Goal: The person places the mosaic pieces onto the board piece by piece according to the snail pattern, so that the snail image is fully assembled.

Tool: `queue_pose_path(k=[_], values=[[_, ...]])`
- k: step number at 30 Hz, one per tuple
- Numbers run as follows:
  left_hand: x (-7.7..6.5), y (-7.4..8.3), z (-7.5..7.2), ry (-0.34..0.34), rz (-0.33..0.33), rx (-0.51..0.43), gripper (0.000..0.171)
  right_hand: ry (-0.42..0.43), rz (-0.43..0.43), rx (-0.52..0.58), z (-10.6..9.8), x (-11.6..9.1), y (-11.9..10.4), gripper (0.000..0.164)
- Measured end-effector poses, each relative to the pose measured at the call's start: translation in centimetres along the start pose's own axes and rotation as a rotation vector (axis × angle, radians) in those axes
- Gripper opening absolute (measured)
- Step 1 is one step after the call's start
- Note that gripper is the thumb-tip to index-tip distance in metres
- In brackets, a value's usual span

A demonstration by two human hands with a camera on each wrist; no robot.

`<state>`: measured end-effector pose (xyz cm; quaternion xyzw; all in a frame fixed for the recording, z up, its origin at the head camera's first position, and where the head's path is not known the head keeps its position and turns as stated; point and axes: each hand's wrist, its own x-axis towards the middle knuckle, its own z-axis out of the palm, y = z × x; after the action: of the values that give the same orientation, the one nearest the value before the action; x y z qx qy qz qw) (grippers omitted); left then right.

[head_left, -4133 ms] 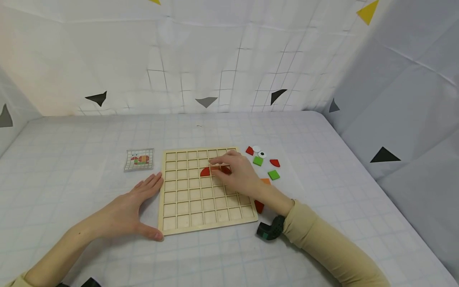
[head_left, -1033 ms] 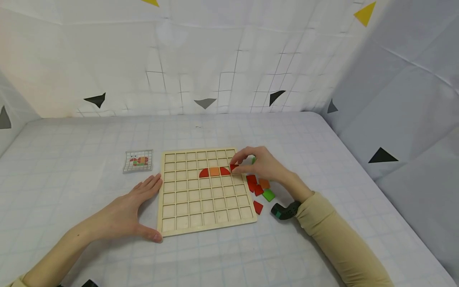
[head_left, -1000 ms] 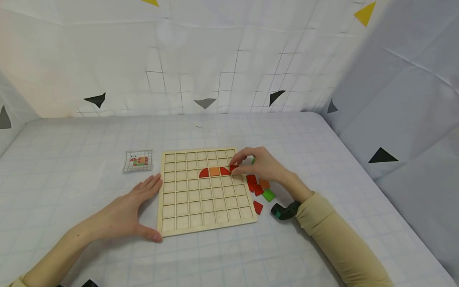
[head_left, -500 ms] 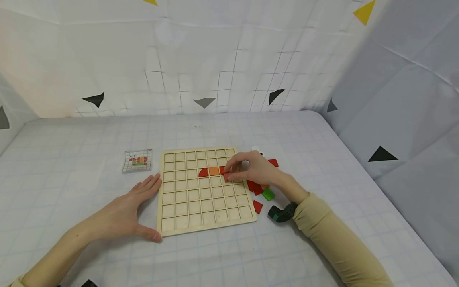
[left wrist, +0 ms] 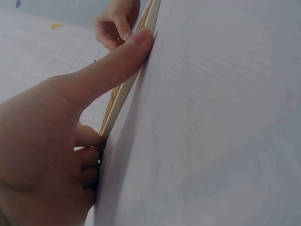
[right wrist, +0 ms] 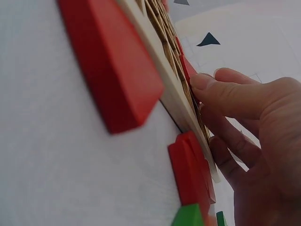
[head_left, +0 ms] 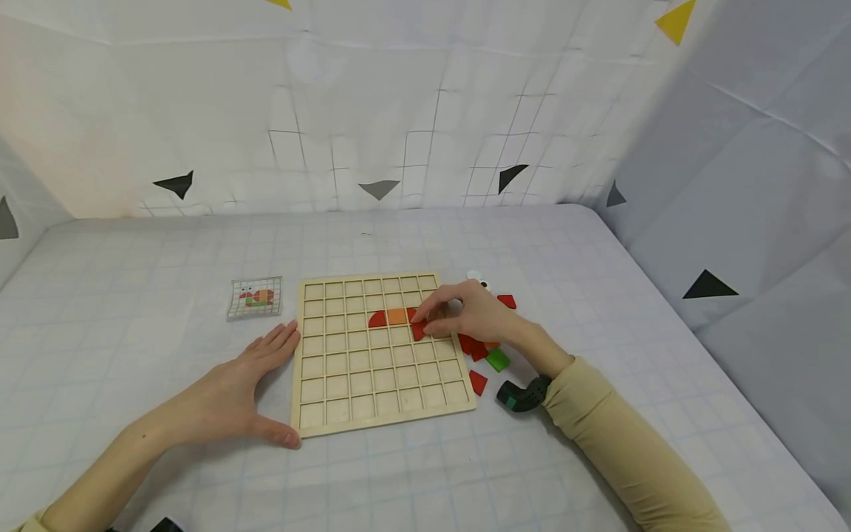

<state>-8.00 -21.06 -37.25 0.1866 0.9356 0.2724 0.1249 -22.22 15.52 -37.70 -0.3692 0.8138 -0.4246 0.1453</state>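
Note:
A wooden grid board (head_left: 355, 428) lies on the table. My left hand (head_left: 229, 395) rests along its left side, fingers and thumb spread and touching the edge. In the left wrist view, that thumb lies against the board's edge. My right hand (head_left: 468, 314) pinches a red tile (head_left: 418, 332) between thumb and fingers, at a cell below a row of set pieces. That row has a red quarter-round tile (head_left: 377, 319), an orange square tile (head_left: 396, 316) and another red tile (head_left: 411, 314), partly hidden by the fingers. The right wrist view shows the thumb at the pinched tile's edge.
A small picture card (head_left: 255, 298) lies left of the board. Loose red tiles (head_left: 478, 383), a green tile (head_left: 497, 360) and round white eye pieces (head_left: 473, 275) lie along the board's right side, some hidden by the right hand. White cloth walls stand behind and at the right.
My right hand has carried the red tile left from the board's right side and lowered it into the row under the set pieces. The left hand stays at the board's edge.

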Motion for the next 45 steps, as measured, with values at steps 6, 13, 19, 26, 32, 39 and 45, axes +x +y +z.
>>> queue_pose_path(k=[6,13,19,26,32,39,45], values=[[-0.2,-0.1,-0.1,0.011,0.009,0.001,0.139,-0.011,-0.014,0.005,-0.1,0.1,-0.1,0.017],[-0.1,-0.1,0.0,0.008,-0.002,0.003,0.139,-0.008,-0.005,0.002,-0.1,0.2,-0.2,0.014],[0.0,0.0,0.0,-0.003,-0.012,0.004,0.139,0.012,-0.005,0.002,-0.1,0.1,0.0,0.014],[-0.1,0.1,-0.1,0.003,-0.009,0.005,0.139,0.077,-0.019,-0.021,-0.4,0.0,0.1,0.018],[-0.1,0.0,0.0,0.005,-0.006,0.002,0.139,0.071,-0.015,-0.034,-0.5,0.1,0.4,0.018],[-0.1,0.0,0.0,-0.001,-0.008,-0.002,0.139,0.087,0.025,-0.061,-0.8,0.1,0.3,0.017],[0.0,0.0,0.0,-0.005,-0.009,0.002,0.139,0.101,0.102,-0.130,-1.8,-0.9,-0.1,0.014]])
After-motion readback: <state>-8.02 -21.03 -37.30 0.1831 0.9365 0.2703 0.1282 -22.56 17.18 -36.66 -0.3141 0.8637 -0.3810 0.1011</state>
